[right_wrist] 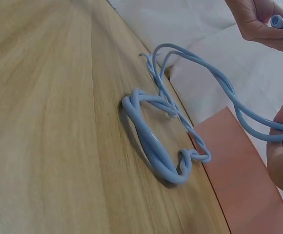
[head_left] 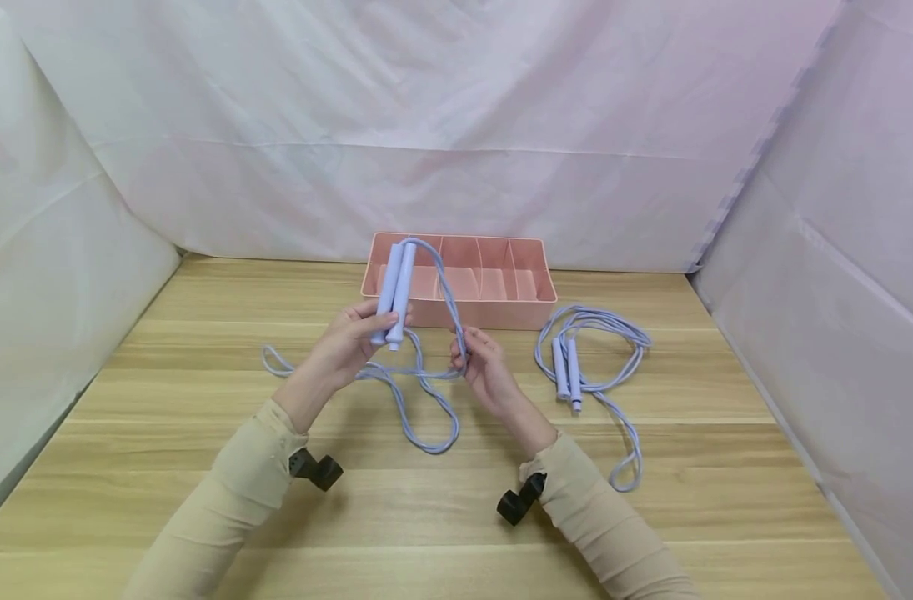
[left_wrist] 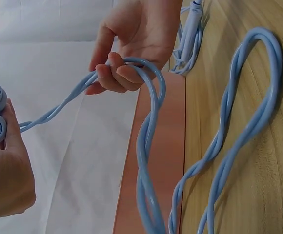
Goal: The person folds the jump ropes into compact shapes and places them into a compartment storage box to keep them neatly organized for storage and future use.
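My left hand (head_left: 343, 343) grips both light-blue handles of a jump rope (head_left: 400, 292) side by side, raised in front of the box. From the top of the handles the doubled cord arcs over and runs down to my right hand (head_left: 489, 367), whose fingers curl round it. In the left wrist view the right hand (left_wrist: 136, 44) has the twisted cord (left_wrist: 151, 141) passing through its fingers. The rest of that cord hangs and lies in loose loops on the table, seen as a twisted loop (right_wrist: 149, 141) in the right wrist view.
A pink box (head_left: 486, 315) with several compartments stands at the back of the wooden table (head_left: 396, 517). To its right lies a second light-blue jump rope (head_left: 566, 368), coiled, with one loop trailing forward. White cloth (head_left: 456, 108) encloses the back and sides.
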A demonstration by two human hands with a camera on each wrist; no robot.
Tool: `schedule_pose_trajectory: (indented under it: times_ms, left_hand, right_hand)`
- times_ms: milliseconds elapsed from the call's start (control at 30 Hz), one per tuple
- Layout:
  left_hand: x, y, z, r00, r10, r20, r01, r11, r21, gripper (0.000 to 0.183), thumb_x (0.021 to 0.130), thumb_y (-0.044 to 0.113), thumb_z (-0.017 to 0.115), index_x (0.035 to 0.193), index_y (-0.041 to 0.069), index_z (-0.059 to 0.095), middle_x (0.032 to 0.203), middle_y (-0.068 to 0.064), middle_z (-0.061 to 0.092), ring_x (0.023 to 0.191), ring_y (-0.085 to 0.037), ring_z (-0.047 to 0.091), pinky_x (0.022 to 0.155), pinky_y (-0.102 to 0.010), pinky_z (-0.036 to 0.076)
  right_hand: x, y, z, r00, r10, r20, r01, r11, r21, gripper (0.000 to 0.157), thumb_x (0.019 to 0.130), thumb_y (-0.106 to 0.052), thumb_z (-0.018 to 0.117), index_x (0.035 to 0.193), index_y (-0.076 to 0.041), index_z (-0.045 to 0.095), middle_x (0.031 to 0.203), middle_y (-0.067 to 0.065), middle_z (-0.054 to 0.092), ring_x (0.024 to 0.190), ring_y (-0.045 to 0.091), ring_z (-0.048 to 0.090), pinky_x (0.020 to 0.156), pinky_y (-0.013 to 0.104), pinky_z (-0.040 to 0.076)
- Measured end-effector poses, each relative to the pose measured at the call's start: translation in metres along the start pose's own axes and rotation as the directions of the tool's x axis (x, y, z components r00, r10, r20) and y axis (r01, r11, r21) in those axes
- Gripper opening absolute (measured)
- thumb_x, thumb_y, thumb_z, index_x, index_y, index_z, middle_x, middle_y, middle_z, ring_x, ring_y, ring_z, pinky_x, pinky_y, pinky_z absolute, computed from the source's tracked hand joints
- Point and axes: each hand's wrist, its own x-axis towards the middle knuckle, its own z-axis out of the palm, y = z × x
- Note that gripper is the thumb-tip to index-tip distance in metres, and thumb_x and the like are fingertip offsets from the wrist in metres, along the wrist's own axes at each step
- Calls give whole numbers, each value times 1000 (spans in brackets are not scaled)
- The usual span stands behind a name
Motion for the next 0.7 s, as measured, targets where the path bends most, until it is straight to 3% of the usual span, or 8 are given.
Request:
schedule_pose_trajectory:
  times_ms: [133,267,333,400,467,567,633,700]
  left_hand:
    - [0,4,-2,1000,27,-13,-28,998,-49,25,89,-2,52,86,15,70,86,2,71,79,-8,67,68,-16,49]
    - [0,8,-5,998,45,-52,-50,994,-99,27,90,-3,50,88,15,70,91,0,68,80,-9,67,71,-16,50]
    - [0,9,-6,996,45,-78,-55,990,-127,28,90,-3,48,90,14,70,92,-1,67,80,-9,67,72,-15,51]
    - [0,8,-6,993,43,-113,-58,989,-138,29,90,-4,47,89,14,70,91,-2,67,79,-9,67,71,-16,52]
    - [2,6,-5,990,36,-139,-54,990,-127,30,90,-5,47,87,15,71,89,-1,68,78,-9,68,71,-16,52]
    - [4,1,-4,986,34,-163,-47,996,-81,32,90,-5,48,84,16,71,86,1,69,76,-8,67,70,-16,52]
    - [6,-3,-4,986,32,-165,-42,998,-57,32,89,-5,49,83,17,71,83,2,70,76,-8,67,69,-16,52]
    - [7,-8,-5,985,28,-172,-33,999,-28,31,89,-4,50,83,18,70,82,3,71,76,-7,67,69,-17,53]
  right_hand:
    - [0,3,-4,998,-28,53,30,999,-35,31,96,-1,28,97,-10,59,71,-3,56,61,5,50,65,18,47]
    - [0,3,-5,996,-84,-12,80,980,-183,19,94,1,38,98,-3,55,72,-3,57,63,5,53,67,19,50]
    - [0,2,-5,984,-155,-90,121,944,-308,14,93,-2,44,102,2,55,73,-3,58,63,4,54,66,17,50]
    - [-1,1,-4,950,-269,-159,172,875,-453,18,92,-5,49,105,7,56,75,1,59,63,4,54,61,15,49]
    - [-2,-3,-1,898,-403,-176,222,760,-611,22,90,-6,54,107,9,59,77,7,60,62,4,53,56,13,46]
    - [-5,-9,5,833,-547,-80,264,522,-811,20,88,-6,57,103,6,64,78,14,61,59,7,49,49,12,40]
    - [-8,-15,9,822,-569,32,273,344,-898,18,87,-6,59,100,4,66,76,13,61,58,8,47,49,12,38]
    - [-11,-20,14,829,-542,139,278,183,-943,17,86,-7,61,98,2,68,73,10,60,56,8,46,48,13,37]
